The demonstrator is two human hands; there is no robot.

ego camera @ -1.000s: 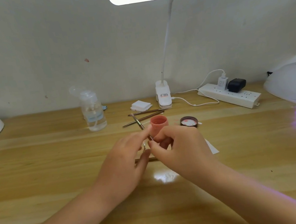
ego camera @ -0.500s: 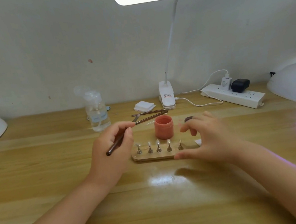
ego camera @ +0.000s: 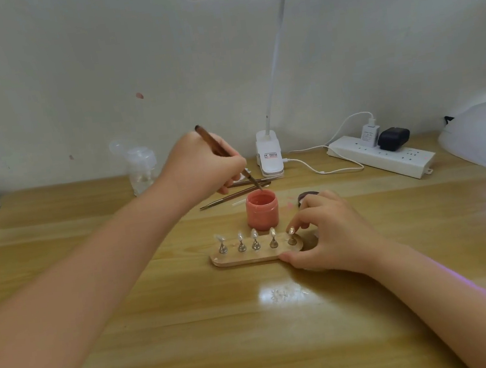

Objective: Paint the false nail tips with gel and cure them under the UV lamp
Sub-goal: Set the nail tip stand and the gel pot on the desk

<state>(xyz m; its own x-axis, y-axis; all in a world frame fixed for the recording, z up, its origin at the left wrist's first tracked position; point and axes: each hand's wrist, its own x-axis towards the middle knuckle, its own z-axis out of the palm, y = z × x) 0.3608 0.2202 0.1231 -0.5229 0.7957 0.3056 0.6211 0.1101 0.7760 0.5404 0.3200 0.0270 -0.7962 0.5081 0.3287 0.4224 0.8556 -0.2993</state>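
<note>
Two hands busy: left hand [ego camera: 202,166] grips brush [ego camera: 226,158] dipping into gel jar [ego camera: 262,213]; right hand [ego camera: 331,234] pinches holder [ego camera: 254,255] at its 3 o'clock end; overloaded bristles could drip.

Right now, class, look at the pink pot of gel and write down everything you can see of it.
The pot is a small round jar, pink and seemingly plastic, standing upright and open on the wooden table. Pink gel fills it near the rim. It sits just behind the wooden stand of nail tips, apart from it. The brush in the left hand dips its tip into the mouth. A dark lid lies to its right.
</note>
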